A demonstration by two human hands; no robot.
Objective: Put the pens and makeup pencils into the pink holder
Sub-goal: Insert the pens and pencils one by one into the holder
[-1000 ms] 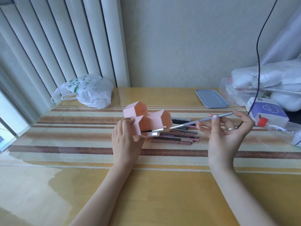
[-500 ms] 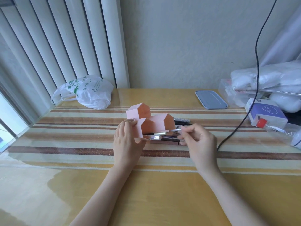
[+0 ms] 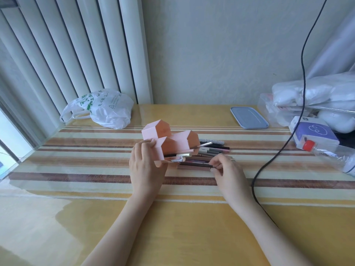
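Note:
The pink holder (image 3: pixel 172 141), made of three joined hexagonal tubes, lies on its side on the striped table mat with its openings facing right. My left hand (image 3: pixel 146 166) grips its near-left tube. A few pens (image 3: pixel 194 150) stick out of the openings. A pile of pens and makeup pencils (image 3: pixel 209 152) lies on the mat just right of the holder. My right hand (image 3: pixel 224 169) is at the near edge of the pile, fingertips pinching a dark brown pencil (image 3: pixel 194 164).
A white plastic bag (image 3: pixel 107 108) sits at the back left. A grey-blue lid (image 3: pixel 248 118) lies back right. A purple box (image 3: pixel 315 133), a clear bottle (image 3: pixel 334 154) and white bags crowd the right edge. A black cable (image 3: pixel 269 162) hangs across the right side.
My right hand carried a long grey pen to the holder and slid it in, then let go and dropped to the near edge of the pile, where it now pinches a pencil.

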